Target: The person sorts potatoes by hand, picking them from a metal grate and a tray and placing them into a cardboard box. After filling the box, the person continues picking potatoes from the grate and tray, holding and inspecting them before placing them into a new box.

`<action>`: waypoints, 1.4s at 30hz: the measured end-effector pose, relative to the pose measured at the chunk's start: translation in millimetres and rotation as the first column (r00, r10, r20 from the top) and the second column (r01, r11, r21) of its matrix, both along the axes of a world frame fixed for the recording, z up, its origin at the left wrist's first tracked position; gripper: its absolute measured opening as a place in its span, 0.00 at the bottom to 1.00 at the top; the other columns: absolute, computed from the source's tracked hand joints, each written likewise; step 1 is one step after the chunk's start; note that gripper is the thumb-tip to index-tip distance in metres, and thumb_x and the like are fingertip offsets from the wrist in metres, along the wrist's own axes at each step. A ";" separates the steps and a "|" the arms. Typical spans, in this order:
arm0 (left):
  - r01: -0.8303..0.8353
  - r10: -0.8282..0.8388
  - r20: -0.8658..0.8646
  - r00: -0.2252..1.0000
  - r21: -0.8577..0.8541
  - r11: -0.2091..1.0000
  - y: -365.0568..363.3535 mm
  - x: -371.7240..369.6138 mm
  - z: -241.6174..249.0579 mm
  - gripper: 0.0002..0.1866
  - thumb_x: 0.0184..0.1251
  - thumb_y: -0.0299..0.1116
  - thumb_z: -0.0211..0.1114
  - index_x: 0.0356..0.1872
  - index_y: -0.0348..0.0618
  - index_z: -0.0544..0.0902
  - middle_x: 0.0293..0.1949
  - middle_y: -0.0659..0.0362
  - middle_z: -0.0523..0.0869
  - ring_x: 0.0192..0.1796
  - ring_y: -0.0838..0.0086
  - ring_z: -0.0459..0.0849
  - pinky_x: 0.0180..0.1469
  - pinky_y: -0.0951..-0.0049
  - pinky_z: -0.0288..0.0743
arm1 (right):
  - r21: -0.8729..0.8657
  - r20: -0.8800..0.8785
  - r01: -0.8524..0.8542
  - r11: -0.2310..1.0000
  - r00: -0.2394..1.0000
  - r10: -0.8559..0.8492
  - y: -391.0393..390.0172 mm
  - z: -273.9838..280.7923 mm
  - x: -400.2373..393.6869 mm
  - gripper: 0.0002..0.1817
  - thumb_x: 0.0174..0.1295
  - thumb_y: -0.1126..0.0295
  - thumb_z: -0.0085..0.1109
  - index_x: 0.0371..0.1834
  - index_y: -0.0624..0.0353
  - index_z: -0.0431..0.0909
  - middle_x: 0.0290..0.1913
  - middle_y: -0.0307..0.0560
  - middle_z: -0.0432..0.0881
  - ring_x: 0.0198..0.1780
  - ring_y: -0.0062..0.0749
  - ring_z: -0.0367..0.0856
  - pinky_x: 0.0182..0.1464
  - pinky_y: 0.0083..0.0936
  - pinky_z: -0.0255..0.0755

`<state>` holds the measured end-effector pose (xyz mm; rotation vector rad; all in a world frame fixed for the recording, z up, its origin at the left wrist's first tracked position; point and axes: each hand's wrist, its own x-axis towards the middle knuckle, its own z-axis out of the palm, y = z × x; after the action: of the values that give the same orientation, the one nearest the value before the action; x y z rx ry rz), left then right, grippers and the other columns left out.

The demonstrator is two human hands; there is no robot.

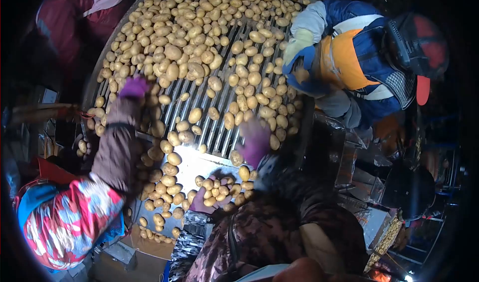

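My left hand (205, 200), in a purple glove, is cupped palm up at the near end of the belt and holds several small potatoes (215, 188). My right hand (254, 141), also gloved in purple and blurred, hovers palm down over the metal roller bars (218, 132), with nothing visible in it. A potato (236, 158) lies just beside its fingers. Many yellow potatoes (199, 27) cover the roller table above.
A co-worker on the left, in a colourful sleeve, reaches a purple-gloved hand (133, 87) onto the potatoes. Another person (359, 62) in a blue and orange jacket leans in from the right, a pale gloved hand (299, 42) at the table. Potatoes (164, 182) pile at the lower left edge.
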<state>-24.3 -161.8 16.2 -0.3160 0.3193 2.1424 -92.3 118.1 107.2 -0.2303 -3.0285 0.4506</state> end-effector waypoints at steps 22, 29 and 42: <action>-0.178 0.203 0.094 0.975 -0.221 0.959 0.2 -4.1 1.3 0.33 0.77 0.54 0.57 0.74 0.45 0.69 0.60 0.51 0.79 0.65 0.49 0.82 0.65 0.35 0.81 | 0.240 0.082 0.369 0.898 0.914 -0.398 228.1 -74.7 -158.1 0.21 0.60 0.60 0.71 0.56 0.49 0.82 0.54 0.55 0.86 0.57 0.53 0.87 0.56 0.48 0.82; -0.180 0.185 0.037 0.982 -0.120 0.976 -2.8 -6.9 2.0 0.37 0.75 0.58 0.63 0.76 0.49 0.66 0.69 0.48 0.77 0.69 0.46 0.81 0.66 0.33 0.78 | 0.680 -0.068 -0.524 0.512 0.651 0.756 313.7 -101.6 -152.1 0.17 0.69 0.69 0.61 0.61 0.56 0.81 0.43 0.52 0.87 0.43 0.41 0.88 0.47 0.39 0.82; -0.208 0.203 0.055 0.978 0.088 0.974 -1.8 2.8 -6.2 0.33 0.77 0.51 0.62 0.77 0.48 0.67 0.75 0.42 0.74 0.76 0.39 0.73 0.75 0.33 0.71 | -0.481 -0.176 -0.201 0.853 0.976 0.131 23.0 -44.5 -41.5 0.26 0.70 0.70 0.62 0.71 0.58 0.76 0.55 0.59 0.87 0.55 0.53 0.87 0.57 0.41 0.81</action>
<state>-21.5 -163.6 10.0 -0.3563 0.1645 2.3416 -133.9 141.1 62.7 0.0425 -2.7469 1.2099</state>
